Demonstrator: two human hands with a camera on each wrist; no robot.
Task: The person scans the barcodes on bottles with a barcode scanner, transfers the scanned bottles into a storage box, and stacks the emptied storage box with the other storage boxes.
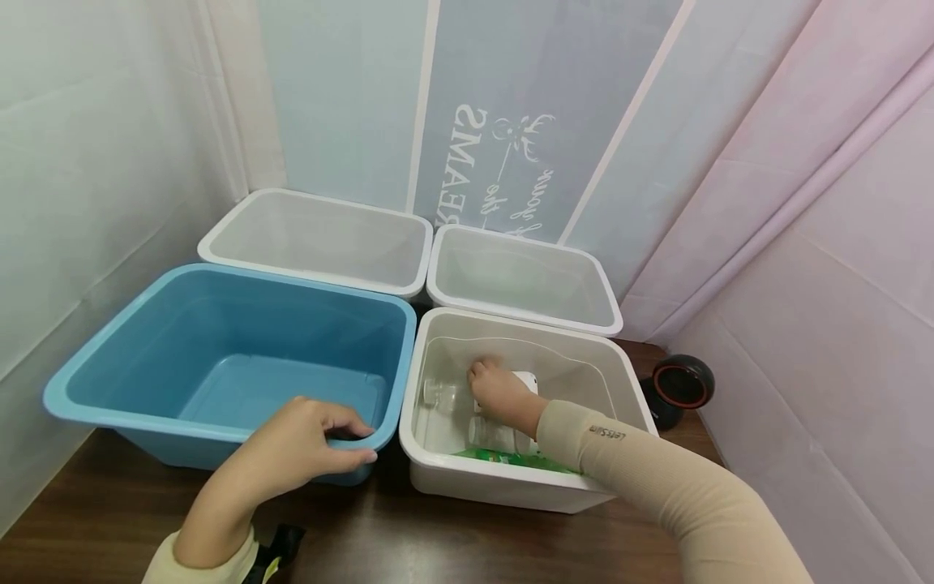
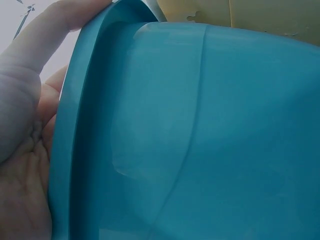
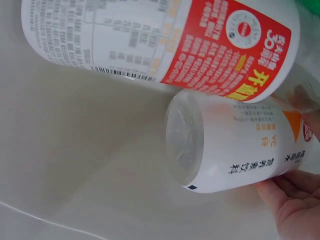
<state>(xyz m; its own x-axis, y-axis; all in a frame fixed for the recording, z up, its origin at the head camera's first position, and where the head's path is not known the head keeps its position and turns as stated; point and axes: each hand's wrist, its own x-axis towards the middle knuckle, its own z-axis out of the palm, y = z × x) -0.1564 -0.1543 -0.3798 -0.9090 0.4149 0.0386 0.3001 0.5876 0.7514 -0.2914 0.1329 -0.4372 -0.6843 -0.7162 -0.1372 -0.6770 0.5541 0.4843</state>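
your left hand [image 1: 310,438] grips the blue tub [image 1: 314,324] at its near right corner. inside the near white bin [image 1: 474,485], your right hand [image 1: 503,393] holds a white-labelled bottle [image 3: 240,145] beside a red-and-white bottle [image 3: 165,45]

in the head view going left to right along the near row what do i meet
Blue tub, near white bin, black round-topped object. Not placed: left hand, overlapping the tub, and right hand, overlapping the bin.

I read flipped "REAMS" on backdrop [image 1: 477,97], "LetsSlim" on right sleeve [image 1: 649,466], "VC" on held bottle [image 3: 232,145], "30" on red-labelled bottle [image 3: 165,45].
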